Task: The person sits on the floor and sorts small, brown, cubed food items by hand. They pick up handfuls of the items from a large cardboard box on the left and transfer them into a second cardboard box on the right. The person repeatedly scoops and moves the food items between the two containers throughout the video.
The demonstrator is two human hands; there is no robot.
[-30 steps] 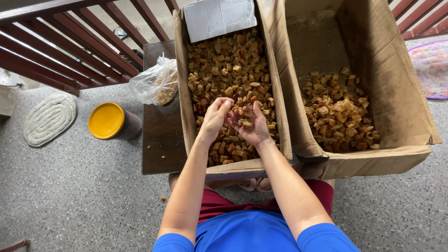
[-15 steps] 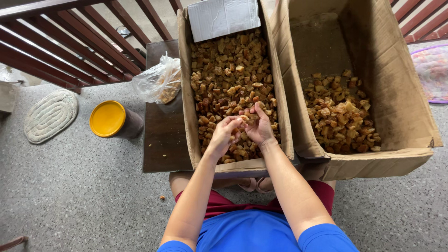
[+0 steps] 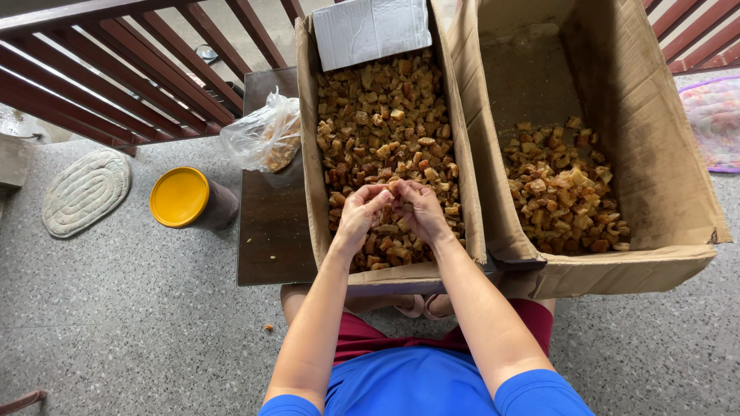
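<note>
Partly hidden between the fingertips, whatever the hands pinched could not be made out clearly; it looked like one of the brown chunks [image 3: 385,123]. Both forearms reached forward over the near edge of the left cardboard box [image 3: 308,154]. The left hand [image 3: 359,218] and the right hand [image 3: 420,212] met above the heap, fingers curled inward and touching at the tips, loosely closed. A second box [image 3: 655,146] stood just beside, its far end cut off by the frame.

Dark low table [image 3: 270,231] — cardboard box [image 3: 312,192]; plastic bag [image 3: 262,139]
</note>
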